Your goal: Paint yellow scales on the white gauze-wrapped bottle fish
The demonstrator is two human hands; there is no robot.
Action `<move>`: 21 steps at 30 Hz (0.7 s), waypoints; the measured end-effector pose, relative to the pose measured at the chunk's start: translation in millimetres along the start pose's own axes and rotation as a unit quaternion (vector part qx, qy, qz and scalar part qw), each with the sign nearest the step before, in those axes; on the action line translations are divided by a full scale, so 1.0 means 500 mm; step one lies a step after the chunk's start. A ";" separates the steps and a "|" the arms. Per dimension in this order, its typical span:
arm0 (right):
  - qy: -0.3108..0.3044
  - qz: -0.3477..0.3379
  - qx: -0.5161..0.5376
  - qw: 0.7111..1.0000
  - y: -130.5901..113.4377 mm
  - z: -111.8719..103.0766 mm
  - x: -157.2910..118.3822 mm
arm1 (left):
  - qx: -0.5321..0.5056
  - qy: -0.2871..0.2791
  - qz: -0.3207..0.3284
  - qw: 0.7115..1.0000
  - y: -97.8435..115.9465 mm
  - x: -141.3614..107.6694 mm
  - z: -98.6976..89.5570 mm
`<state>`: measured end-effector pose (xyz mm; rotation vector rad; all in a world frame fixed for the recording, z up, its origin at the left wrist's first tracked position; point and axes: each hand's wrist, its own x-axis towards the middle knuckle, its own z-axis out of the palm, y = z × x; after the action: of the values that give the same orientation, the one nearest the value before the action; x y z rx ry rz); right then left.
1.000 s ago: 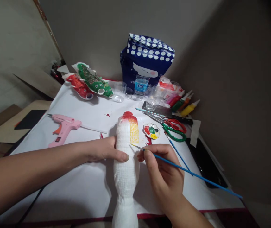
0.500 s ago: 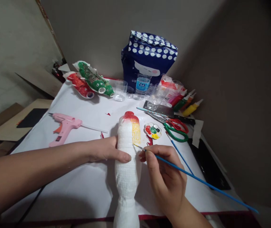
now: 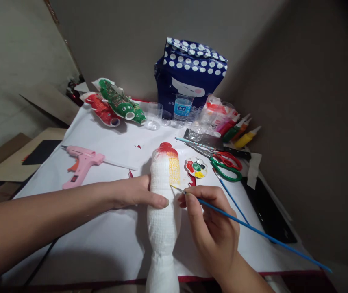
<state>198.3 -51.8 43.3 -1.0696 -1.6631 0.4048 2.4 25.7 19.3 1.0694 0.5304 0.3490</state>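
Observation:
A white cloth-wrapped, bottle-shaped form (image 3: 163,221) lies lengthwise in front of me, its far tip red and a yellow patch on its upper right side. My left hand (image 3: 142,193) is wrapped round it from the left, thumb on top and the other fingers hidden beneath or behind. Pinched in my right hand (image 3: 213,228) is a slim blue paintbrush (image 3: 262,234); its yellow-tipped bristles touch the form at the lower end of the yellow patch. Just beyond that hand sits a flower-shaped paint palette (image 3: 196,167) with red, green, black and yellow paint.
Left lies a pink glue gun (image 3: 84,158). Red and green fish crafts (image 3: 120,103), clear plastic cups (image 3: 153,116) and a dark blue bag (image 3: 190,77) stand at the back. Scissors (image 3: 226,170), a second blue brush (image 3: 231,197), paint tubes (image 3: 245,138) and a black glossy object (image 3: 268,215) are right.
Almost nothing differs; the whole view has shifted very slightly. Both hands keep their hold, and the brush tip stays at the same spot on the form.

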 end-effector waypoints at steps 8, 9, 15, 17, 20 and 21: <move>0.001 0.004 0.005 1.000 0.002 0.000 -0.001 | -0.006 0.022 -0.020 1.000 -0.003 -0.002 0.001; 0.005 0.003 0.000 1.000 0.001 -0.001 -0.001 | -0.008 0.023 -0.019 1.000 -0.004 -0.001 0.000; 0.022 -0.006 -0.003 1.000 -0.001 -0.003 -0.003 | -0.006 0.022 -0.016 1.000 -0.007 -0.002 0.000; 0.019 0.001 -0.006 1.000 0.000 -0.001 -0.003 | -0.005 0.023 -0.017 1.000 -0.006 -0.002 0.000; 0.014 0.005 -0.013 1.000 0.002 0.000 -0.003 | 0.000 0.023 -0.016 1.000 -0.004 -0.002 0.000; 0.013 0.005 -0.014 1.000 0.002 0.001 -0.003 | 0.002 0.022 -0.014 1.000 -0.004 -0.002 -0.001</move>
<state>198.6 -52.3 41.6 -1.0990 -1.6454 0.3733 1.6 24.6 17.6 1.0597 0.5855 0.3487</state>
